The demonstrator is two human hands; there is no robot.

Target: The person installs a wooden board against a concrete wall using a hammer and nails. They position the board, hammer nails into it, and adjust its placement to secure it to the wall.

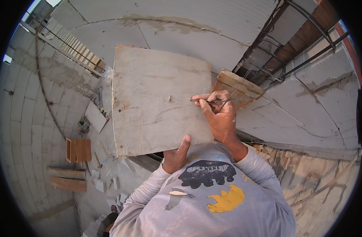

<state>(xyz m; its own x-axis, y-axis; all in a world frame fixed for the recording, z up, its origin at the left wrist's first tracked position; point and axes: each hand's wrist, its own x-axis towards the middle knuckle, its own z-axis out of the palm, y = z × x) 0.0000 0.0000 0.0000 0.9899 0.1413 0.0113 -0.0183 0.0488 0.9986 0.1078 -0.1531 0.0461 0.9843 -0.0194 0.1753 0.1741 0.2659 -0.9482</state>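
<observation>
A large greyish board (157, 79), worn and dusty, is in front of my chest. My left hand (176, 157) grips its near edge, thumb on top and the other fingers hidden underneath. Over the board's right part, my right hand (219, 114) pinches a thin dark wire (206, 101) between thumb and fingers. The wire's tip is at or very near a small dark spot on the face; I cannot tell whether it enters a hole. A small light-brown chip or slot (170, 98) shows mid-board, and a small dark hole (119, 111) lies near the left edge.
A smaller wooden board (238, 89) lies just beyond my right hand. Block walls rise ahead and at the left (27, 118); steel bars (311, 19) jut at upper right. Lower left are an open wooden box (78, 150), curved planks (68, 179), block scraps and a person's foot (113, 208).
</observation>
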